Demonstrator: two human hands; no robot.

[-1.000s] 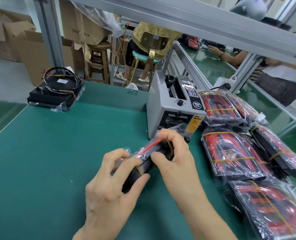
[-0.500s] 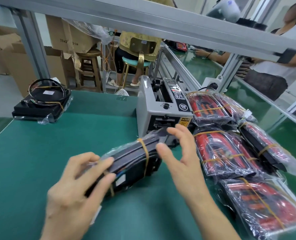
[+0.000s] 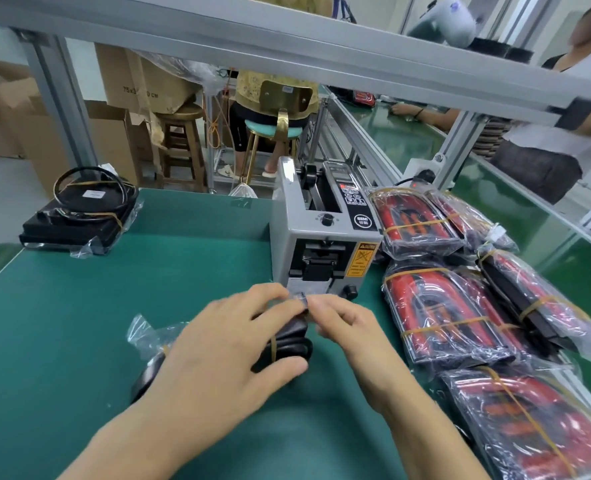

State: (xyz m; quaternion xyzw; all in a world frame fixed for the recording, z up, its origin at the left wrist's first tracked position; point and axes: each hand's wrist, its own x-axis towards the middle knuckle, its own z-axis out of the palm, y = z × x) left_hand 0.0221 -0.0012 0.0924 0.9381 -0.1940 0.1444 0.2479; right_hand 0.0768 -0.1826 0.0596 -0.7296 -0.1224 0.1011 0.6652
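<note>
1. Bagged bundle (image 3: 291, 336): in the head view, a black roll that looks like coiled cable is seen inside a clear plastic bag, bound by a yellow rubber band. Loose, crinkled film is bunched at its left end.
2. It is laid on the green mat (image 3: 79, 323), just in front of the grey tape dispenser (image 3: 321, 244), and is largely covered by the left hand (image 3: 224, 351).
3. The bundle is gripped by the left hand, with the fingers spread over its top and the thumb curled against its near edge.
4. The bag's film at the far top corner of the bundle is pinched between the thumb and forefinger of the right hand (image 3: 349, 327), close to the left fingertips. The other right fingers are curled.
5. Bagged red-and-black packs (image 3: 432, 320), each banded in yellow, are stacked along the right side of the mat, touching one another. A black flat unit (image 3: 75, 220) with a coiled cable on top is set at the far left corner, well apart from the hands.
6. An aluminium frame beam (image 3: 287, 39) is run across the top. Behind it, cardboard boxes (image 3: 138, 88), a wooden stool (image 3: 179, 143) and a seated person (image 3: 276, 88) are seen.
</note>
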